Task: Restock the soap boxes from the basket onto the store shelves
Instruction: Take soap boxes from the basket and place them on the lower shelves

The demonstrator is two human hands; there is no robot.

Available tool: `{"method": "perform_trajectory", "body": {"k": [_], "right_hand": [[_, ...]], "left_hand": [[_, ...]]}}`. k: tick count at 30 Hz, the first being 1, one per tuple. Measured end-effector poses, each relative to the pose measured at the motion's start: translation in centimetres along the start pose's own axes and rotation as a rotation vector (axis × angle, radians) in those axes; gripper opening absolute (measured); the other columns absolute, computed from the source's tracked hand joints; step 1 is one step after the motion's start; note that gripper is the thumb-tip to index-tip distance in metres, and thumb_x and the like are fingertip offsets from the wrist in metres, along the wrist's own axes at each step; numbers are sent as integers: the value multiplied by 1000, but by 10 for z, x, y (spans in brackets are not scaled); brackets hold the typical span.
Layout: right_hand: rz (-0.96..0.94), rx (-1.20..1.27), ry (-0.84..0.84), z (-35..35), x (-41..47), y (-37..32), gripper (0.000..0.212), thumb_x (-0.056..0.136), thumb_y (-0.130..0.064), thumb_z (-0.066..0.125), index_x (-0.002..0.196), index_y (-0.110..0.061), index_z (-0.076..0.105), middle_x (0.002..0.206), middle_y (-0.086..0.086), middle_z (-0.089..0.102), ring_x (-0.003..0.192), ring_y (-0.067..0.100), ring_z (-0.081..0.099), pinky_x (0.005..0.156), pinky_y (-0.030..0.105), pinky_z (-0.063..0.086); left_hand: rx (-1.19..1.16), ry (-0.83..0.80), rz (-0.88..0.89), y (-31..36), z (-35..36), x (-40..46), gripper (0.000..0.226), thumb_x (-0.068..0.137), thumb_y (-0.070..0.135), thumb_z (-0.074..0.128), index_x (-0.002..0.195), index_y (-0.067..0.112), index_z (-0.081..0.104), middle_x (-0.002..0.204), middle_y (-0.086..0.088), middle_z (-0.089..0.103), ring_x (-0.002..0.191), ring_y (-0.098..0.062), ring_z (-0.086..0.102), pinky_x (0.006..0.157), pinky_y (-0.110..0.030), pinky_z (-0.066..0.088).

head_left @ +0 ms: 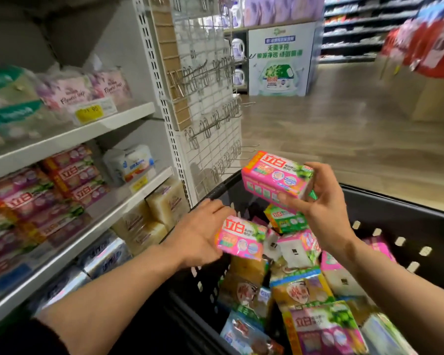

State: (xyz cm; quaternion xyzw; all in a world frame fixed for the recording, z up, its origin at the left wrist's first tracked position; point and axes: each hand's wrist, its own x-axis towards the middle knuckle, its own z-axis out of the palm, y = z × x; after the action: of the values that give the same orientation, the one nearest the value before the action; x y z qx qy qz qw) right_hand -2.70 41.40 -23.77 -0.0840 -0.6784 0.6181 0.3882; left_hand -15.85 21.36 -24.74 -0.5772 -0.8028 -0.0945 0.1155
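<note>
My right hand (326, 208) grips a pink soap pack (272, 179) and holds it up above the black basket (395, 216). Lower and to the left, my left hand (199, 235) holds a second pink soap pack (241, 238) over the basket's left rim. Several more soap packs, pink, green and yellow, lie piled in the basket (315, 298). On the left, the middle store shelf (128, 201) carries stacked pink soap packs of the same kind (49, 196).
An upper shelf (87, 129) holds floral soap packs with a yellow price tag. A white pegboard panel with bare metal hooks (210, 111) stands right of the shelves, close to the basket. Beyond lies a wooden aisle floor (344, 139) and a detergent display.
</note>
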Motion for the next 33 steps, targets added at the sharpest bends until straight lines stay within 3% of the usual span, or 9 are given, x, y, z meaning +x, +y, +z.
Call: {"method": "perform_trajectory", "body": {"k": [3,6,9,12,16,19,24,26,33], "right_hand": [[-22,113,-52,13,4,-23,65,59,-6,81,115,-8,48,109,13,64,102,31,64,89,58,50],[-29,188,-125,39,8,-42,73,54,-6,87,114,-9,46,109,13,62,100,24,63,94,54,49],[-9,272,-266,82,5,-55,80,45,-31,93,112,-16,51,115,15,62,107,28,62,96,50,49],[2,329,-427,137,-9,-63,79,43,-37,94,110,-20,54,111,6,65,106,22,62,95,46,49],[43,356,-611,215,-37,-71,70,49,-13,89,109,-18,52,109,3,64,101,19,62,85,34,53],[89,341,-698,269,-62,-78,66,52,-6,82,110,-17,52,114,13,62,103,24,62,87,41,51],[207,310,-691,347,-114,-79,42,62,-32,85,92,-26,57,106,30,56,88,29,60,77,52,53],[255,266,-688,366,-130,-73,29,74,-18,79,91,-19,56,100,28,55,84,29,60,69,46,52],[442,167,-575,385,-131,-50,32,76,-5,76,92,-3,48,100,20,62,85,34,69,67,44,55]], "left_hand": [[-117,275,-95,-6,-41,-26,56,67,49,71,114,21,59,100,3,58,91,-14,56,79,-27,46],[-73,414,-224,-17,-81,-58,65,65,57,60,115,15,62,101,-2,62,96,-12,50,83,-24,41],[-8,472,-368,-35,-114,-105,72,61,56,69,119,16,59,104,-1,59,97,-17,54,79,-18,35],[29,528,-535,-45,-133,-163,76,56,56,72,118,13,60,105,2,58,97,-19,57,83,-25,41],[86,565,-785,-48,-148,-245,77,51,51,69,116,10,63,107,-4,62,97,-24,60,84,-26,42],[117,582,-934,-46,-158,-301,76,49,46,72,114,8,64,108,-7,64,98,-26,61,86,-23,39],[113,616,-1147,-28,-154,-375,77,51,31,90,120,11,61,112,-3,60,104,-22,56,86,-29,41],[105,604,-1201,-22,-145,-397,78,52,24,94,121,12,61,114,-2,59,106,-22,56,87,-31,42],[142,596,-1192,-31,-135,-416,75,56,28,91,123,14,59,115,-1,59,107,-21,54,87,-29,40]]}}
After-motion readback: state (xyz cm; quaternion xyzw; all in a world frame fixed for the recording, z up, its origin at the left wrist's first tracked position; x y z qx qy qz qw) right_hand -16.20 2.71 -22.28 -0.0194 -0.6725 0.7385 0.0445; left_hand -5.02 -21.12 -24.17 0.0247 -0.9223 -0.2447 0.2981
